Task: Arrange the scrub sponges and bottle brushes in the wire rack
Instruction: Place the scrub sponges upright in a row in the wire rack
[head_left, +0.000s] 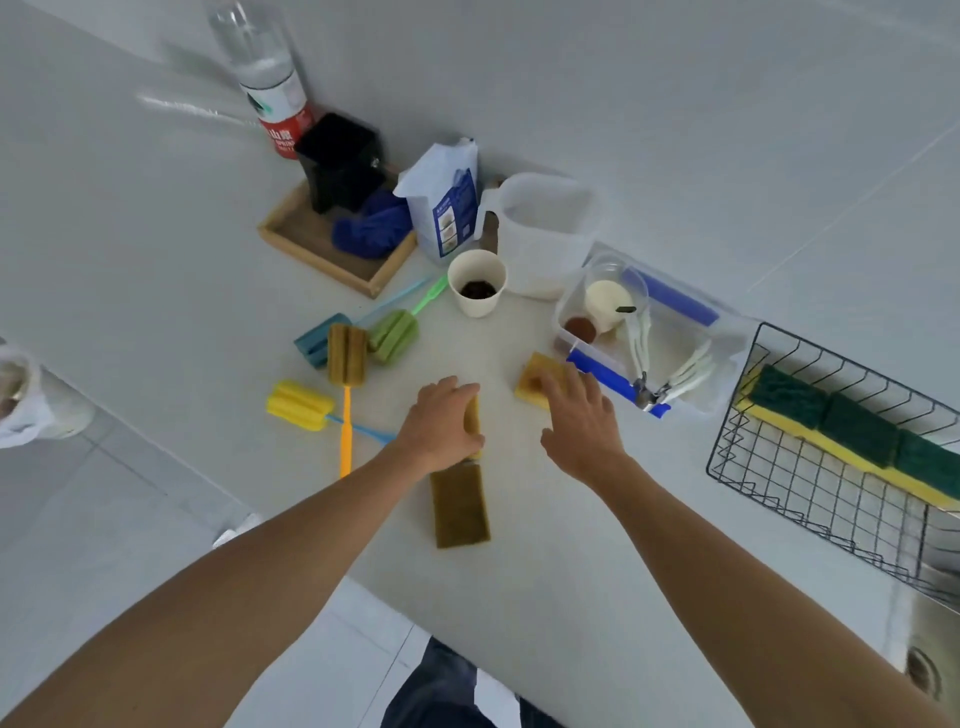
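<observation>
Three scrub sponges (852, 441) racked in wire rack (810, 499); three on counter (519, 597). Left hand (441, 421) gripping one (474, 418), right hand (579, 421) spread on another (535, 384). Four bottle brushes (345, 358) unracked

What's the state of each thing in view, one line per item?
wire rack: on counter, holds three sponges in a row
left hand: closed around a sponge on edge
right hand: fingers spread on yellow sponge
flat sponge: lying flat, scrub side up, untouched
four bottle brushes: loose on counter, handles crossing
paper cup: upright, dark bits inside
water bottle: upright, partly full
</observation>
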